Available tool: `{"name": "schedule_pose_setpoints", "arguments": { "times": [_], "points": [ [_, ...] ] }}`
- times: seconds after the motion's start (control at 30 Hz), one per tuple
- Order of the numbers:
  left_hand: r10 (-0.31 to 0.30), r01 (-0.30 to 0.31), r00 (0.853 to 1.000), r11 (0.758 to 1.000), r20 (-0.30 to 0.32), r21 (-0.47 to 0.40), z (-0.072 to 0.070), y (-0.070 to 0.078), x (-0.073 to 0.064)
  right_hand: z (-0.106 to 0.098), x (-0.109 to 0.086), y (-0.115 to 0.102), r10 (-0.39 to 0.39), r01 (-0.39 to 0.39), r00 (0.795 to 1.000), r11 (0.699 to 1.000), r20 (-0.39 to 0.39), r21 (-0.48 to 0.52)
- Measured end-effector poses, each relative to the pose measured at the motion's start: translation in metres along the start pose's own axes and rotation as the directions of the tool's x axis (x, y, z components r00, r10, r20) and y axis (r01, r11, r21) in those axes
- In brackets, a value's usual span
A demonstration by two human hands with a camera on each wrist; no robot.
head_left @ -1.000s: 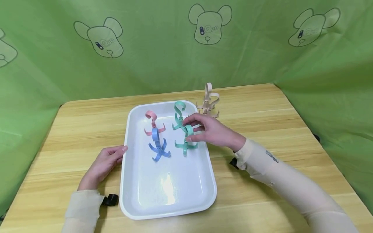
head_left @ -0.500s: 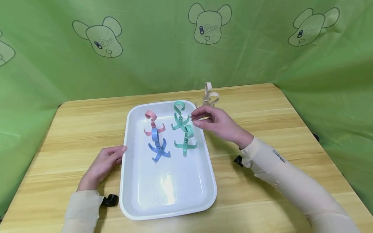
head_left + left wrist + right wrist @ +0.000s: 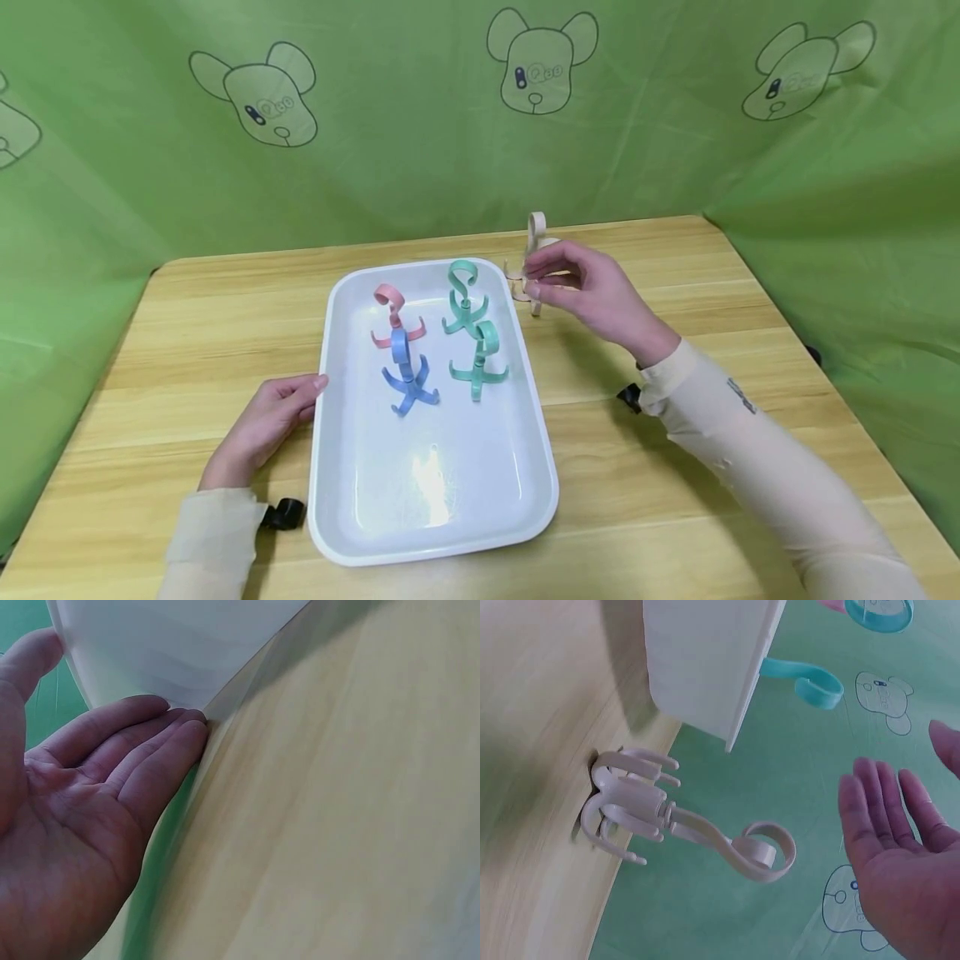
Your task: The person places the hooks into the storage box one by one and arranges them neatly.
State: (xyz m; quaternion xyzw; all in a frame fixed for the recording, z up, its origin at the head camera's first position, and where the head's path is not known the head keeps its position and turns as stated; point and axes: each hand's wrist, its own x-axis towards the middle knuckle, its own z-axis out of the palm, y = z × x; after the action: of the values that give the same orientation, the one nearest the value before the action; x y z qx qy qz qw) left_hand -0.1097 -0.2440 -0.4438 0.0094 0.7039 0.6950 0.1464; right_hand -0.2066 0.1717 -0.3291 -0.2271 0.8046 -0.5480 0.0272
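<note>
The white tray [image 3: 435, 542] was touched at its left rim by the left hand [image 3: 272, 417], fingers nearly straight, presumably for steadiness. Beside its right rim, near the far edge of the surface [image 3: 637, 517], beige hooks [image 3: 634, 799] were stood upright; the right hand [image 3: 592, 292] was held near them, grasping nothing. Green hooks [image 3: 478, 377], a pink hook [image 3: 396, 323] and a blue hook [image 3: 408, 386] were propped on their prongs, probably for balance; room was left in the tray's near half.
</note>
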Motion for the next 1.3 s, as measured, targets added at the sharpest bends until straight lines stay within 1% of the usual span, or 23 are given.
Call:
{"name": "schedule_pose_setpoints", "arguments": {
  "times": [0.1, 0.2, 0.33, 0.5, 0.63, 0.83, 0.93, 1.07, 1.17, 1.3],
  "points": [
    [-0.004, 0.004, 1.0, 1.0, -0.001, 0.007, 0.0, 0.001, 0.0, -0.003, 0.001, -0.001, 0.013, -0.014, 0.999, 1.0, -0.037, -0.026],
    [-0.007, 0.007, 1.0, 1.0, -0.001, 0.01, 0.0, 0.001, 0.0, -0.006, 0.002, 0.0, 0.028, -0.03, 0.996, 0.999, -0.083, -0.03],
    [-0.007, 0.007, 1.0, 1.0, 0.0, 0.012, 0.001, 0.001, 0.001, -0.011, 0.005, 0.004, 0.027, -0.032, 0.99, 0.999, -0.135, -0.038],
    [-0.003, 0.003, 1.0, 1.0, -0.002, 0.015, 0.0, -0.001, 0.001, -0.017, 0.01, 0.012, 0.058, -0.069, 0.981, 0.996, -0.184, -0.053],
    [0.001, -0.001, 1.0, 1.0, 0.0, 0.016, 0.0, -0.001, 0.001, -0.025, 0.014, 0.025, 0.074, -0.089, 0.973, 0.994, -0.221, -0.06],
    [0.005, -0.005, 1.0, 1.0, -0.006, 0.015, 0.0, -0.002, 0.001, -0.034, 0.021, 0.044, 0.078, -0.095, 0.97, 0.994, -0.231, -0.062],
    [0.007, -0.007, 1.0, 1.0, 0.0, 0.019, 0.001, -0.002, 0.001, -0.037, 0.021, 0.048, 0.102, -0.118, 0.969, 0.991, -0.226, -0.058],
    [-0.001, 0.001, 1.0, 0.999, 0.004, 0.032, 0.001, -0.002, 0.001, -0.035, 0.023, 0.054, 0.136, -0.148, 0.971, 0.988, -0.197, -0.047],
    [-0.006, 0.007, 1.0, 0.999, -0.006, 0.035, 0.001, -0.002, 0.0, -0.031, 0.026, 0.059, 0.129, -0.137, 0.975, 0.99, -0.182, -0.03],
    [-0.01, 0.01, 1.0, 0.999, -0.009, 0.031, 0.001, -0.001, 0.001, -0.027, 0.03, 0.063, 0.101, -0.11, 0.976, 0.993, -0.195, -0.037]
  ]
}}
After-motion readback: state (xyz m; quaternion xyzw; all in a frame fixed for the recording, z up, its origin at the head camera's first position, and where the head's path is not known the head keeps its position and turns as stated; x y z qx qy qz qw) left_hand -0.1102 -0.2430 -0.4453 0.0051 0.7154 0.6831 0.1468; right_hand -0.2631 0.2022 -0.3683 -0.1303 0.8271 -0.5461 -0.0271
